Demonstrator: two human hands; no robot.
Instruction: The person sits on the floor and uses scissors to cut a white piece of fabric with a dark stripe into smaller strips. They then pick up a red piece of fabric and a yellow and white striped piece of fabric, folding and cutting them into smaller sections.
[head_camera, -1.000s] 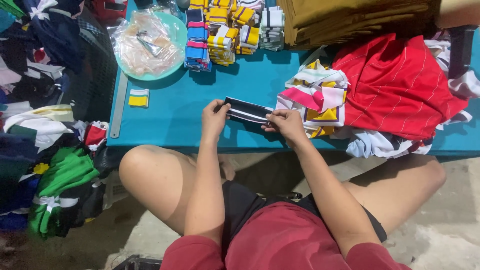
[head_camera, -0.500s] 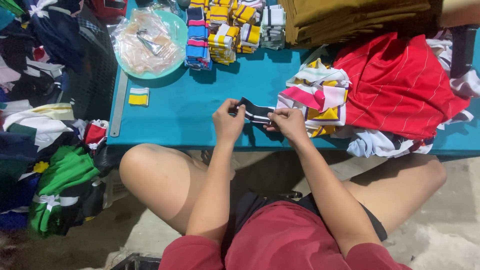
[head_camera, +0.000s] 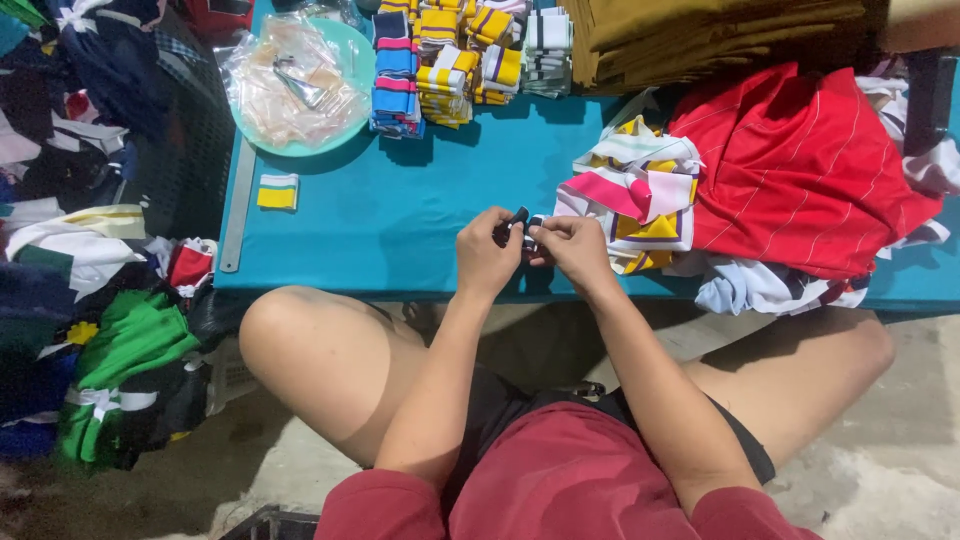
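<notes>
Folded down now from a flat stretched strip into a small bundle, a dark striped knit cuff (head_camera: 519, 222) pinched between left hand (head_camera: 487, 250) and right hand (head_camera: 572, 248), above the teal table (head_camera: 400, 215) edge, beside mixed-colour cuffs (head_camera: 640, 195).

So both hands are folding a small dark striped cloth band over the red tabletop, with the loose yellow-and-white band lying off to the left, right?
Not quite: the tabletop is teal, not red, as the head view shows. The rest holds: the left hand and right hand pinch the small dark striped band, and the loose yellow-and-white band lies to the left.
</notes>
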